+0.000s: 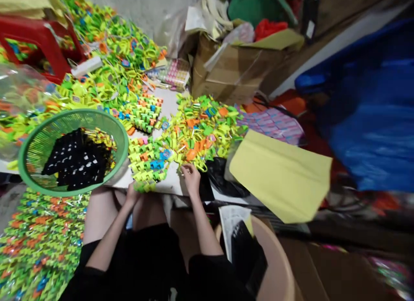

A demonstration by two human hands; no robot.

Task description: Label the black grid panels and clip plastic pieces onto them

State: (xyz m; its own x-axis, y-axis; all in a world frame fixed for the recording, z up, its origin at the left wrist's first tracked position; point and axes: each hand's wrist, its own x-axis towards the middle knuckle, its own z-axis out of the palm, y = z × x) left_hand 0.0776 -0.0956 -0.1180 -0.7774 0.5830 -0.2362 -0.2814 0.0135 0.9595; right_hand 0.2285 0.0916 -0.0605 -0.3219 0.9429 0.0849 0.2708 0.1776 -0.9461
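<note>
My left hand [132,194] is at the table's front edge, its fingers partly hidden, closed at the lower left corner of a block of small neon plastic pieces [145,165] set in rows. The pieces are yellow, green, orange and blue. My right hand [191,177] is just right of that block, thumb and fingers pinched together. What it holds, if anything, is too small to make out. Beyond the right hand spreads a loose pile of similar plastic pieces [203,128]. A second block in rows [147,113] lies behind the first.
A green basket [24,163] with black cards stands left. Behind are a heap of plastic pieces [113,46] and a red stool [32,31]. A cardboard box [226,72], a yellow sheet [281,176] and a black bag [223,176] sit right; below is a round tub [281,258].
</note>
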